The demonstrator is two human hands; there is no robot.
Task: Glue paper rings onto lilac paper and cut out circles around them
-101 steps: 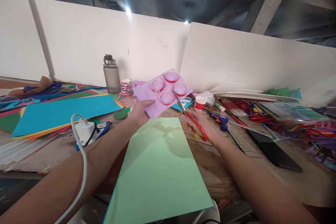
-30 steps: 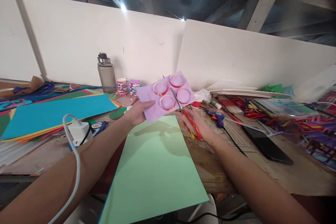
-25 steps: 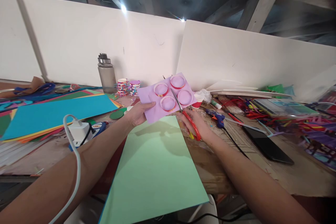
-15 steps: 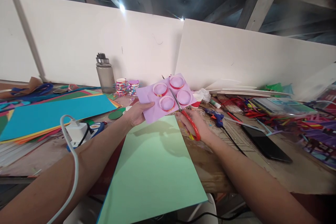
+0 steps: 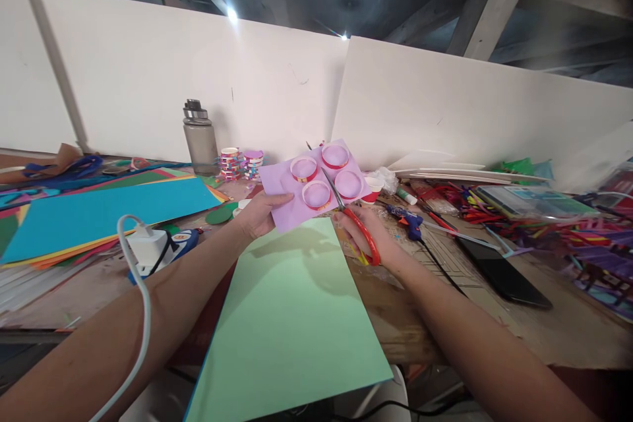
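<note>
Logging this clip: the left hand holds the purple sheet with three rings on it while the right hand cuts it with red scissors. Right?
Not quite: the head view shows four rings on the purple sheet, not three. The left hand holds it; the right hand works the red scissors.

**A:** that lilac sheet (image 5: pixel 291 208) is matt paper, right? The rings (image 5: pixel 317 194) stuck on it look like thin card strips.

**B:** yep. Scissors (image 5: pixel 357 227) have glossy red plastic handles and bare metal blades. Green sheet (image 5: pixel 291 323) is smooth matt card, table (image 5: pixel 395 316) is rough worn wood, bottle (image 5: pixel 200 138) is cloudy plastic with a metal cap.
</note>
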